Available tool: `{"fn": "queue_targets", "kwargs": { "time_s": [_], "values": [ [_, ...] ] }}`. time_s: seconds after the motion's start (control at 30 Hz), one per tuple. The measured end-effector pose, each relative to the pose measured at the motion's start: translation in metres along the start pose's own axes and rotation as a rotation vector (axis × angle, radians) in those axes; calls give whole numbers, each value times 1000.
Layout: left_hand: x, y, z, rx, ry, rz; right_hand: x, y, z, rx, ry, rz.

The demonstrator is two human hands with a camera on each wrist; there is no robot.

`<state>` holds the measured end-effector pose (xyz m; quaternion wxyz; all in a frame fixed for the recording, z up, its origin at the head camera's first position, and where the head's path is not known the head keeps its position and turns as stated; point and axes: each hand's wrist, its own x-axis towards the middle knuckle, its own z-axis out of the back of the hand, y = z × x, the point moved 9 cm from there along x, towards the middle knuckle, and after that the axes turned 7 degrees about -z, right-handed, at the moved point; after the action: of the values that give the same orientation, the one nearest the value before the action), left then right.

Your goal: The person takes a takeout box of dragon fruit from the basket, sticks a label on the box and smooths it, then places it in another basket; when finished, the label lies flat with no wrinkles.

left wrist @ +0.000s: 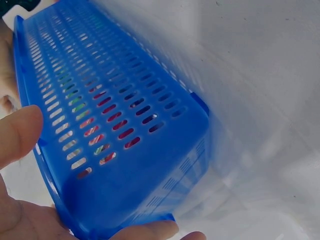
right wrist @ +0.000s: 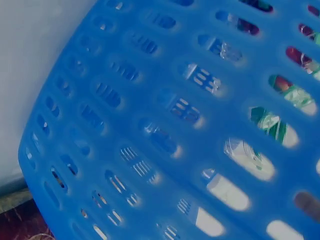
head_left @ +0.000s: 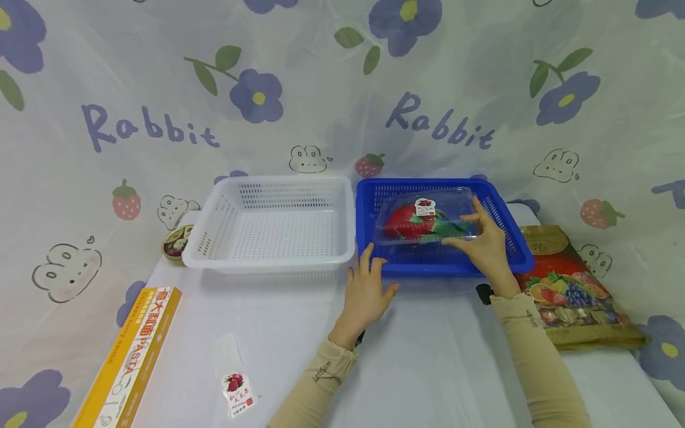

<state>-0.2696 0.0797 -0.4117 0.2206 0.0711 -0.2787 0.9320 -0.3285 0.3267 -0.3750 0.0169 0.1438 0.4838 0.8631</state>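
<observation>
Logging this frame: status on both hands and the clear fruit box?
Left hand open, fingertips at blue basket front rim. Right hand grips clear fruit box inside that basket. Nothing blocking; white basket beside it.

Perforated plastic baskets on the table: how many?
2: a white perforated plastic basket left of centre, and a blue perforated plastic basket right beside it. None appear hidden.

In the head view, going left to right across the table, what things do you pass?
Yellow pasta box → small round tin → white basket → left hand → blue basket with a clear fruit box held by the right hand → fruit-printed bag.
</observation>
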Motion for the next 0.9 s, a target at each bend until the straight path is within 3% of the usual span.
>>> {"fn": "queue_targets", "kwargs": {
  "time_s": [0.3,0.53,0.9],
  "values": [
    [1,1,-1,-1,0,6,6,-8,3,-41,22,-69],
    [1,1,-1,-9,0,13,5,-7,14,-190,-5,-21],
    [0,2,-1,2,3,5,-10,-17,26,-320,29,-62]
  ]
}}
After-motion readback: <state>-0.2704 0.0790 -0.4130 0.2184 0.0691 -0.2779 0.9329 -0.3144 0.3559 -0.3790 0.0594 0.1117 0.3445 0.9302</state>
